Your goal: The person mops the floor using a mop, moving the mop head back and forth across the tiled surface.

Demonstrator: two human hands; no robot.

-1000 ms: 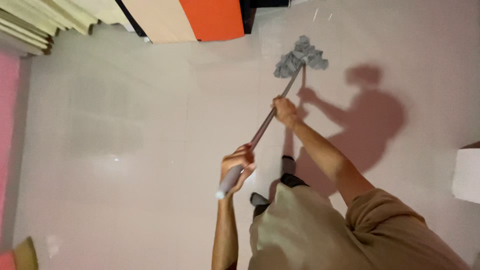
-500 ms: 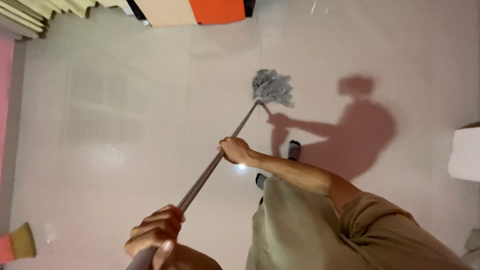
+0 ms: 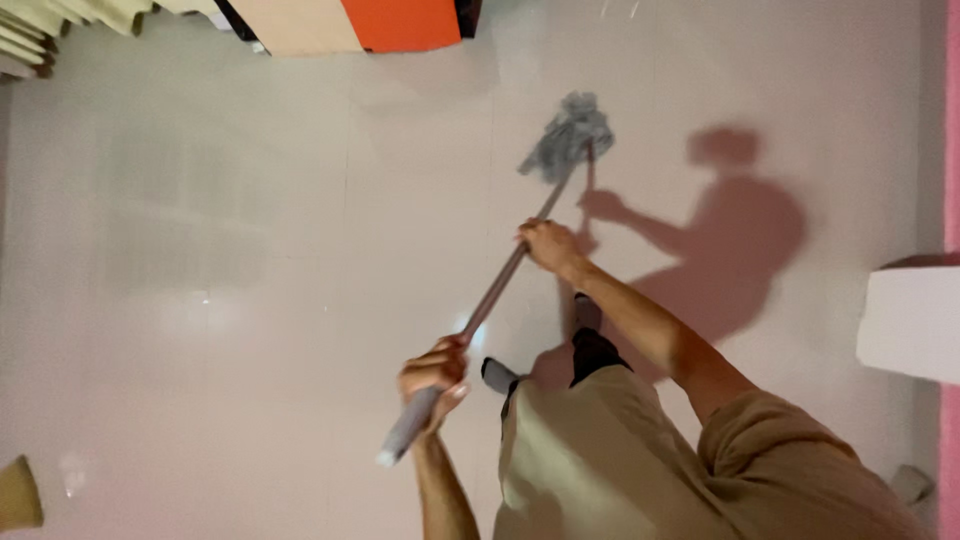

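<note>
Mop (image 3: 500, 290): long handle slants from left hand (image 3: 435, 375), grip clamped near its top end, past right hand (image 3: 548, 245), clamped midway. Grey head (image 3: 567, 140) on floor (image 3: 250, 250), beyond, nearer right hand.

Warm, dim pinkish light; the person's sharp shadow (image 3: 735, 235) falls at right on the glossy floor (image 3: 250, 250), faint glare lower left; slightly soft focus.

The mop handle (image 3: 500, 290) runs across the floor (image 3: 250, 300) from seven o'clock to one o'clock, with the mop head (image 3: 568, 140) on the floor at its far end. The left hand (image 3: 435, 375) sits near the lower end, the right hand (image 3: 548, 245) higher up. A box (image 3: 912, 320) stands at three o'clock, panels (image 3: 360, 22) at twelve.
</note>
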